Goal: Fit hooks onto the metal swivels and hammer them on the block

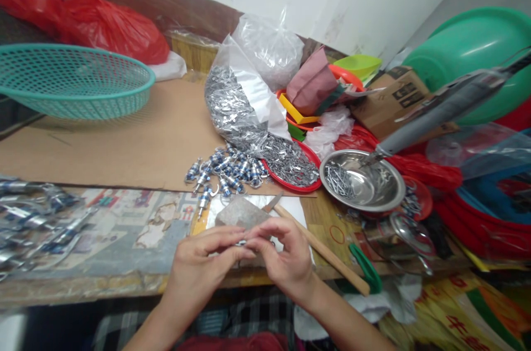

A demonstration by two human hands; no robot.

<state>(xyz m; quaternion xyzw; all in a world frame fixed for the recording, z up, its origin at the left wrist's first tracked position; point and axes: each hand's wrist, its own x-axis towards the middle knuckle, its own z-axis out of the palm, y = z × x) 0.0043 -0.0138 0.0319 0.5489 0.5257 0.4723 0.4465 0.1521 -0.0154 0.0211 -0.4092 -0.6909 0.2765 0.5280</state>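
Note:
My left hand (205,258) and my right hand (284,254) meet fingertip to fingertip at the table's near edge, pinching a small metal part between them; the part is mostly hidden by the fingers. Just beyond the fingers lies a grey stone block (240,213) on a white sheet. A wooden-handled tool (321,249) lies slanted to the right of my right hand. A pile of small silver and blue metal pieces (226,171) sits behind the block.
A plastic bag of silver parts (238,102) spills onto a red plate (309,182). A steel bowl (365,179) holds nails. A teal basket (72,80) sits far left, a green basin (473,47) right. More metal parts (33,218) lie left.

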